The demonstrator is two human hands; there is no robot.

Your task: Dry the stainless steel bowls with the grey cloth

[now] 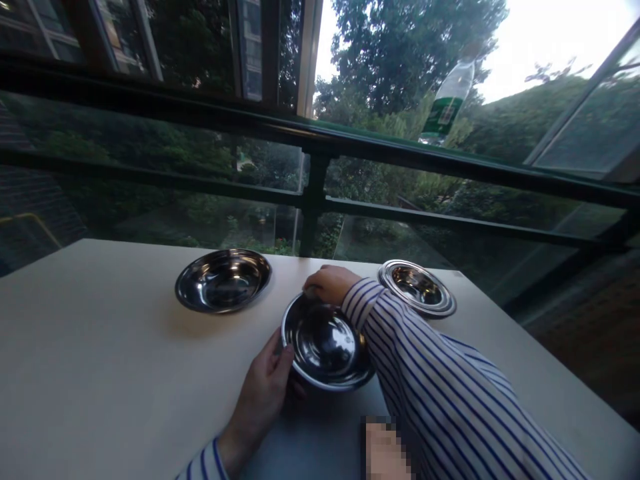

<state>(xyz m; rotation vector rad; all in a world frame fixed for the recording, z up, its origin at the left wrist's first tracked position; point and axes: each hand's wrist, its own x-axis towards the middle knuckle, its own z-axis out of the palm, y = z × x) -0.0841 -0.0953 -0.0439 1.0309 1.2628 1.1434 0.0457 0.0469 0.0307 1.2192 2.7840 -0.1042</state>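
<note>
A shiny steel bowl (325, 347) sits tilted near the middle of the pale table (100, 373). My left hand (263, 393) grips its near left rim, thumb over the edge. My right hand (330, 283), in a blue-striped white sleeve, reaches across and curls its fingers on the bowl's far rim. A wider steel dish (223, 280) rests to the left behind it. Another small steel bowl (417, 287) stands to the right, just past my right wrist.
A black railing with glass panels (310, 200) runs right behind the table. A plastic bottle with a green label (447, 103) stands on the sill at the upper right. The table's right edge slants down to the lower right.
</note>
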